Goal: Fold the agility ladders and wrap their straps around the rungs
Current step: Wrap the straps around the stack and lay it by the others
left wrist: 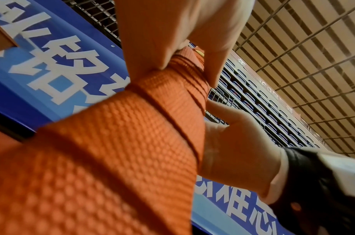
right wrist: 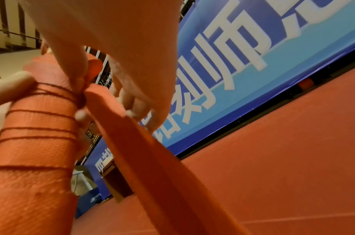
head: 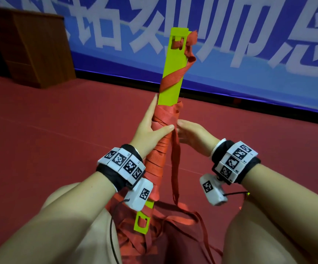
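A bundle of yellow-green rungs (head: 174,60) stands upright in front of me, its middle and lower part wound with red strap (head: 157,157). My left hand (head: 151,124) grips the wound part, thumb across the front; up close, the left hand (left wrist: 172,39) closes round the strap-wound bundle (left wrist: 112,143). My right hand (head: 189,133) sits at the bundle's right edge. In the right wrist view the right hand (right wrist: 96,97) pinches the loose strap (right wrist: 152,159) against the wound bundle (right wrist: 38,127). The loose strap (head: 175,168) hangs down from there.
Slack red strap (head: 173,220) lies in a heap on the floor between my knees (head: 63,225). A wooden cabinet (head: 26,46) stands at the far left. A blue banner wall (head: 249,44) runs along the back of the red floor (head: 40,121).
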`<state>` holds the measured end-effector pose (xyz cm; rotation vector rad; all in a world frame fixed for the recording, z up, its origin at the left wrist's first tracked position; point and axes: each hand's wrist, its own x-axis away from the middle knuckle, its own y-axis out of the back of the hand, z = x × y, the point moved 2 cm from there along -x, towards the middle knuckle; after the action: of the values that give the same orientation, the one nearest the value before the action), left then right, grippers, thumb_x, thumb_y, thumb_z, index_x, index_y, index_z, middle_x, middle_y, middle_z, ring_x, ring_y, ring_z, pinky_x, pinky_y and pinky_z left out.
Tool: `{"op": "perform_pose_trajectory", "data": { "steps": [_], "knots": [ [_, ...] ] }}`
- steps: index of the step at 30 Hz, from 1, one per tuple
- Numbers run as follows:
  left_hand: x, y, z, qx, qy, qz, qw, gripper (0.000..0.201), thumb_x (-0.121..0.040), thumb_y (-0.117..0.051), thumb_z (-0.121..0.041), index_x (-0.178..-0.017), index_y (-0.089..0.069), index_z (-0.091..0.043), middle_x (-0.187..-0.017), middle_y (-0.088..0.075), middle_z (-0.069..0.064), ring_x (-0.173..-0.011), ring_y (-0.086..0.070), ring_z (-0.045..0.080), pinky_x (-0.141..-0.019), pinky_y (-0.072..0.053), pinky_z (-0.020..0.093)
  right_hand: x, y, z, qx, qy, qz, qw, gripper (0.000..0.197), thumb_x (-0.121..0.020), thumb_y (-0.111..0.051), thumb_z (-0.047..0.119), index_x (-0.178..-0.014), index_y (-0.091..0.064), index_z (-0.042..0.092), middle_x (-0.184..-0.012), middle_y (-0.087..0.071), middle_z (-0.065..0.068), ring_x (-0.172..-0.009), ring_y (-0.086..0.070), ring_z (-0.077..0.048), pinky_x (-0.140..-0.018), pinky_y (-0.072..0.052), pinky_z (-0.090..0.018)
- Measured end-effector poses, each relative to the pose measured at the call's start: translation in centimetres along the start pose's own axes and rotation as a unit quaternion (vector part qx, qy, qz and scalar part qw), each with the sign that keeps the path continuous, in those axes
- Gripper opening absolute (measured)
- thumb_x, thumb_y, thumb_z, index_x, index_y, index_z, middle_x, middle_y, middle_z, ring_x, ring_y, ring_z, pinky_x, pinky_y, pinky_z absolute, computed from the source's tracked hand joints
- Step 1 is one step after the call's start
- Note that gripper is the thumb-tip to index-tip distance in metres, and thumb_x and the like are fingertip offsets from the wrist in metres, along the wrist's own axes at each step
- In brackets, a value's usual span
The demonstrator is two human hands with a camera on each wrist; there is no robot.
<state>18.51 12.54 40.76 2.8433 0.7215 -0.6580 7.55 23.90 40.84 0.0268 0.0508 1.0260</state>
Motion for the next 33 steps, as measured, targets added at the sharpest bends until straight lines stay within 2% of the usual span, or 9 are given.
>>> {"op": "perform_pose_trajectory", "data": {
  "steps": [6,11,17,21,25,27,29,31,33],
  "knots": [
    [-0.3,1.3,0.7,-0.011,0.009,-0.012,1.0,0.09,-0.078,-0.07,-0.013,-0.153,-0.024,-0.027,-0.149,-0.043,-0.007,-0.132,-0.046,0.006,-0.113,-0.036,0.031,-0.6,0.6,0.3,0.002,0.04,-0.093,0.995,0.014,-0.096,-0.051,0.009,-0.087,-0.062,0.011,-0.06,-0.059,-0.002,-0.052,-0.059,-0.012,-0.048,-0.045,-0.02],
    [-0.6,1.0,1.6,-0.08,0.015,-0.019,0.996,0.088,-0.083,-0.07,-0.002,-0.154,-0.022,-0.022,-0.147,-0.039,-0.013,-0.126,-0.043,-0.007,-0.1,-0.032,0.004,-1.4,1.3,0.8,0.125,0.068,-0.186,0.972,0.022,-0.095,-0.053,0.004,-0.078,-0.062,0.014,-0.058,-0.049,-0.007,-0.035,-0.038,-0.003,-0.036,-0.028,-0.013],
    [-1.6,-0.4,2.9,-0.192,0.038,-0.023,0.98,0.088,-0.088,-0.065,-0.009,-0.155,-0.01,-0.025,-0.143,-0.04,0.009,-0.131,-0.041,0.02,-0.089,-0.026,0.009,-1.9,1.0,1.6,0.187,0.092,-0.26,0.943,0.024,-0.093,-0.052,0.005,-0.074,-0.065,0.012,-0.052,-0.061,0.0,-0.036,-0.046,-0.003,-0.041,-0.035,-0.014],
    [-1.7,-1.7,4.1,-0.21,0.081,0.018,0.974,0.076,-0.097,-0.041,-0.007,-0.154,0.006,-0.025,-0.147,-0.03,0.015,-0.13,-0.039,0.028,-0.088,-0.029,0.02,-2.5,-0.5,0.8,0.152,0.06,-0.267,0.95,0.041,-0.097,-0.048,0.026,-0.075,-0.064,-0.005,-0.054,-0.058,-0.01,-0.045,-0.049,-0.012,-0.051,-0.039,-0.025],
    [-1.4,-2.2,4.8,-0.133,0.106,0.044,0.984,0.071,-0.098,-0.035,-0.003,-0.155,0.0,-0.028,-0.157,-0.028,0.009,-0.143,-0.03,0.022,-0.115,-0.025,0.032,-2.7,-1.2,-0.5,0.215,0.077,-0.27,0.935,0.044,-0.083,-0.054,0.051,-0.077,-0.062,0.008,-0.065,-0.057,-0.006,-0.06,-0.053,-0.018,-0.067,-0.046,-0.044],
    [-1.2,-2.3,5.1,-0.116,0.098,0.045,0.987,0.067,-0.1,-0.034,-0.003,-0.154,-0.004,-0.029,-0.142,-0.044,0.001,-0.118,-0.052,0.005,-0.096,-0.038,0.016,-2.4,-1.0,-0.6,0.21,0.096,-0.279,0.932,0.025,-0.085,-0.061,0.042,-0.093,-0.069,0.02,-0.074,-0.064,0.004,-0.069,-0.058,-0.016,-0.076,-0.05,-0.042],
    [-1.1,-2.4,5.2,-0.096,0.074,0.04,0.992,0.063,-0.102,-0.032,-0.001,-0.154,-0.004,-0.022,-0.132,-0.039,-0.017,-0.092,-0.047,-0.023,-0.081,-0.033,0.0,-2.0,-0.7,-0.4,0.19,0.107,-0.288,0.933,0.032,-0.083,-0.065,0.037,-0.111,-0.068,0.023,-0.093,-0.07,0.008,-0.087,-0.065,-0.012,-0.087,-0.052,-0.04],
    [-1.2,-2.4,5.1,-0.063,0.061,0.026,0.996,0.063,-0.102,-0.033,0.0,-0.154,-0.006,-0.022,-0.134,-0.026,-0.028,-0.099,-0.04,-0.032,-0.091,-0.029,0.0,-1.6,-0.8,0.1,0.167,0.123,-0.281,0.937,0.043,-0.079,-0.067,0.039,-0.12,-0.064,0.026,-0.109,-0.07,0.009,-0.103,-0.064,-0.008,-0.095,-0.051,-0.039],
    [-1.1,-2.3,4.9,-0.033,0.055,0.011,0.998,0.067,-0.101,-0.036,0.002,-0.154,-0.008,-0.027,-0.143,-0.03,-0.021,-0.123,-0.037,-0.02,-0.107,-0.028,0.011,-1.3,-1.1,0.6,0.162,0.145,-0.275,0.937,0.045,-0.082,-0.071,0.032,-0.126,-0.061,0.025,-0.116,-0.067,0.011,-0.108,-0.061,-0.002,-0.1,-0.048,-0.031]
  ]
}}
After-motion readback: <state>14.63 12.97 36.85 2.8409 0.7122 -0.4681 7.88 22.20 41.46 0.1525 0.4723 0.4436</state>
